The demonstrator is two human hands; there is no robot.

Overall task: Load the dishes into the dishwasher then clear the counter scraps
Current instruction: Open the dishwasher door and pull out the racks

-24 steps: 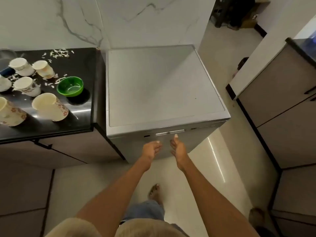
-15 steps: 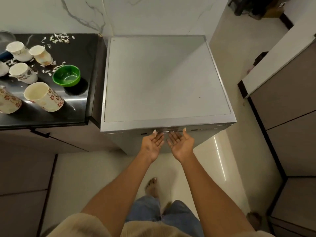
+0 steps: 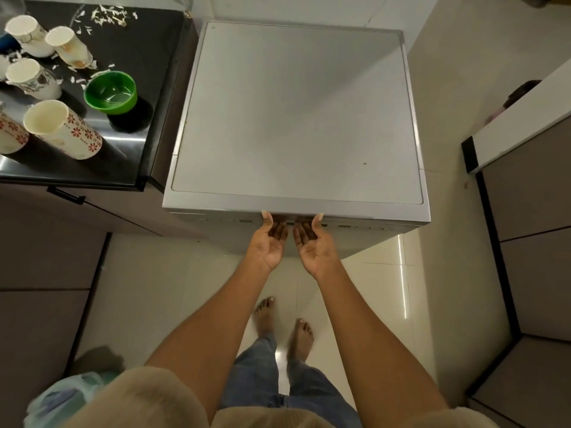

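Squarely grey, flat-topped dishwasher (image 3: 296,112), door closed, top bare.

- Left hand (image 3: 268,242) and right hand (image 3: 312,244), palms up, fingers hooked under the dishwasher (image 3: 296,118) door's top edge.
- Left of the dishwasher: desk (image 3: 133,50) with green bowl (image 3: 110,93), cups (image 3: 60,128), scraps (image 3: 108,15).

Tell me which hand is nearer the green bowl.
Left. The left hand is at the dishwasher's front edge, on the side toward the green bowl; the right hand is just beyond it.
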